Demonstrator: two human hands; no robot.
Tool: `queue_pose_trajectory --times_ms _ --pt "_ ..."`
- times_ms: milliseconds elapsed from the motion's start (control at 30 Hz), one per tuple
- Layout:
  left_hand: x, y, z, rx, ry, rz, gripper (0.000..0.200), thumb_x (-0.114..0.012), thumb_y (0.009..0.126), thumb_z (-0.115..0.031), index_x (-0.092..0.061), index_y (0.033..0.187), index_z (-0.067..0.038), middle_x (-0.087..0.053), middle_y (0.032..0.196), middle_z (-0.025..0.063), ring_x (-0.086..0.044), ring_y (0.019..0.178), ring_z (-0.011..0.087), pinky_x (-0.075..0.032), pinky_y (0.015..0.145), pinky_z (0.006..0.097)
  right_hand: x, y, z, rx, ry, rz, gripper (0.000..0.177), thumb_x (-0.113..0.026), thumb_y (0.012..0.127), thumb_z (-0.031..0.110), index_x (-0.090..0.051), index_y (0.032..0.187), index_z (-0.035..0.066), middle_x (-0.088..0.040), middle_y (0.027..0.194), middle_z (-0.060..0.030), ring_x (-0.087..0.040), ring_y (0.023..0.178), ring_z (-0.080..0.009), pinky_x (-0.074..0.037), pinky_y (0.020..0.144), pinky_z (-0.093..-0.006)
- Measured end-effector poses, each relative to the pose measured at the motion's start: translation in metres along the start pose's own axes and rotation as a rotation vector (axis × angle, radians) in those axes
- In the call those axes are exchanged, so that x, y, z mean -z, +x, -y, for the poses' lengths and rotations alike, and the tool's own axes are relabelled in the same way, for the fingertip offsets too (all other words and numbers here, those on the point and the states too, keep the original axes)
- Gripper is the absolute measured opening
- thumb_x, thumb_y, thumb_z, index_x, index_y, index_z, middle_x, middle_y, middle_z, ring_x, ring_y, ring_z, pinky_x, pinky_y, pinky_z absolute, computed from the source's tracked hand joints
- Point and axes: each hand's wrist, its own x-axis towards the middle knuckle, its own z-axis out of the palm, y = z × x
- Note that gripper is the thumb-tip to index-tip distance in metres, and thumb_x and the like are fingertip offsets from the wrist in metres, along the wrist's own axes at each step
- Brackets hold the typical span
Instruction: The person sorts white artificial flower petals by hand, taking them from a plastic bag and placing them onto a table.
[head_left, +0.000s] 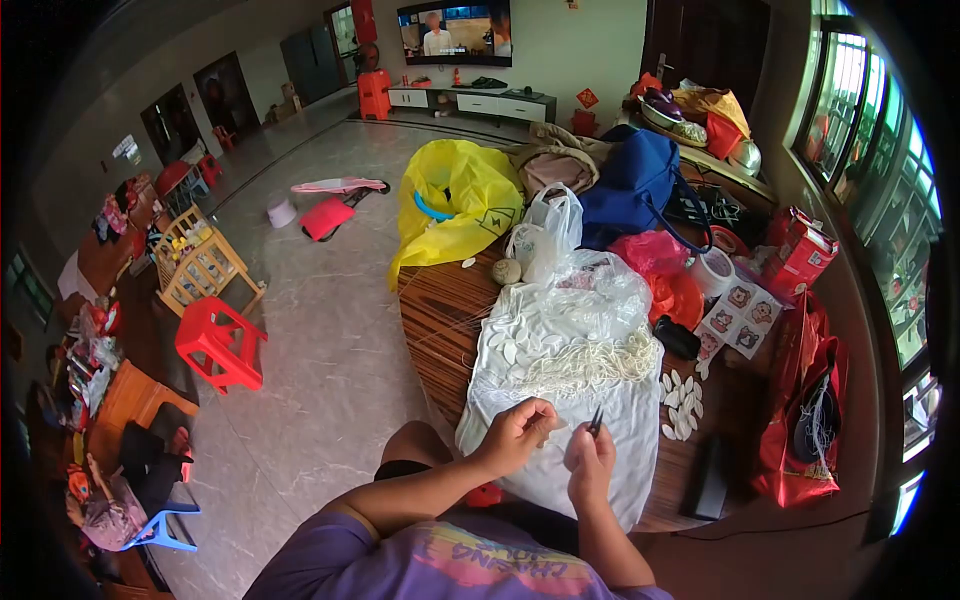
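Observation:
My left hand (518,437) is closed in a pinch over the white cloth (620,480), with a small pale piece (559,424) at its fingertips. Just to the right, my right hand (590,460) grips a small dark tool with a pointed tip (597,420), its lower part hidden in the fingers. Beyond both hands lies a tangle of off-white cords (600,368). Flat white leaf-shaped pieces (508,345) are spread on the cloth's left side, and several more white pieces (683,405) lie on the wooden table to the right.
Clear plastic bags (597,290) cover the cloth's far end, beside a round ball (507,271). A yellow bag (455,200) and a blue bag (630,185) stand behind. Right are sticker sheets (742,315) and a red bag (800,430). A red stool (220,340) stands left.

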Motion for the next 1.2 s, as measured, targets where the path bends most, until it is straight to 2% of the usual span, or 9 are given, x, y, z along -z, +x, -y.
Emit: queue_pose_trajectory --times_ms 33,67,267,467,700,867,1000,1200 --pt "-0.001 -0.001 -0.002 0.021 0.004 0.021 0.012 -0.050 0.087 -0.015 -0.049 0.087 -0.004 -0.048 0.066 -0.0024 -0.045 0.057 0.0030 -0.038 0.053 0.0179 0.002 0.001 0.001 0.009 -0.019 -0.025 0.019 -0.057 0.081 0.022 -0.050 0.074 0.006 -0.039 0.057 0.0066 -0.033 0.047 -0.0014 -0.025 0.043 -0.0176" --pt "-0.001 -0.003 -0.004 0.026 0.026 0.057 0.011 -0.050 0.087 -0.015 -0.050 0.087 -0.004 -0.048 0.066 -0.0024 -0.045 0.058 0.0030 -0.038 0.052 0.0181 0.004 0.001 0.001 -0.001 0.040 -0.034 0.012 -0.064 0.076 0.011 -0.054 0.078 0.004 -0.041 0.059 0.0070 -0.034 0.051 -0.0010 -0.027 0.046 -0.0174" --pt "-0.004 -0.007 0.002 -0.012 0.127 0.114 0.011 -0.050 0.087 -0.015 -0.050 0.087 -0.004 -0.048 0.066 -0.0025 -0.044 0.058 0.0035 -0.038 0.052 0.0186 0.011 0.000 -0.002 -0.039 -0.108 0.032 0.011 -0.062 0.079 0.012 -0.056 0.076 0.004 -0.044 0.058 0.0060 -0.034 0.051 -0.0011 -0.026 0.046 -0.0169" --pt "-0.003 -0.009 -0.002 -0.061 0.166 0.105 0.011 -0.051 0.087 -0.016 -0.051 0.086 -0.004 -0.047 0.062 -0.0027 -0.043 0.056 0.0034 -0.037 0.051 0.0192 0.015 -0.003 0.005 -0.142 0.035 0.071 0.016 -0.064 0.078 0.016 -0.055 0.074 0.004 -0.043 0.053 0.0057 -0.032 0.044 -0.0020 -0.023 0.040 -0.0182" --pt "-0.004 -0.009 -0.006 -0.133 0.258 0.061 0.009 -0.053 0.085 -0.013 -0.052 0.085 -0.004 -0.047 0.062 -0.0012 -0.041 0.055 0.0042 -0.036 0.051 0.0202 0.018 -0.005 0.004 -0.113 -0.035 0.017 0.018 -0.066 0.076 0.018 -0.057 0.072 0.003 -0.042 0.051 0.0059 -0.032 0.043 -0.0020 -0.023 0.039 -0.0183" --pt "-0.005 -0.008 -0.004 -0.222 0.338 0.057 0.008 -0.053 0.084 -0.010 -0.051 0.085 -0.003 -0.053 0.068 0.0038 -0.049 0.060 0.0102 -0.040 0.055 0.0243 0.024 -0.006 0.000 -0.089 -0.131 -0.020 0.017 -0.067 0.076 0.016 -0.057 0.069 0.003 -0.044 0.054 0.0067 -0.033 0.046 -0.0015 -0.024 0.042 -0.0184" --pt "-0.005 -0.007 -0.004 -0.240 0.378 0.079 0.007 -0.053 0.083 -0.009 -0.052 0.085 -0.002 -0.055 0.071 0.0068 -0.053 0.064 0.0154 -0.042 0.058 0.0264 0.027 -0.004 -0.005 -0.027 -0.165 -0.014 0.015 -0.066 0.076 0.013 -0.055 0.070 0.005 -0.042 0.050 0.0058 -0.034 0.041 -0.0023 -0.024 0.038 -0.0183" --pt "-0.006 -0.007 -0.002 -0.262 0.404 0.063 0.006 -0.054 0.082 -0.007 -0.052 0.084 -0.002 -0.055 0.071 0.0079 -0.054 0.065 0.0182 -0.042 0.059 0.0278 0.029 -0.005 -0.005 -0.017 -0.231 -0.007 0.012 -0.064 0.077 0.012 -0.056 0.071 0.004 -0.043 0.052 0.0065 -0.034 0.043 -0.0016 -0.024 0.039 -0.0178"
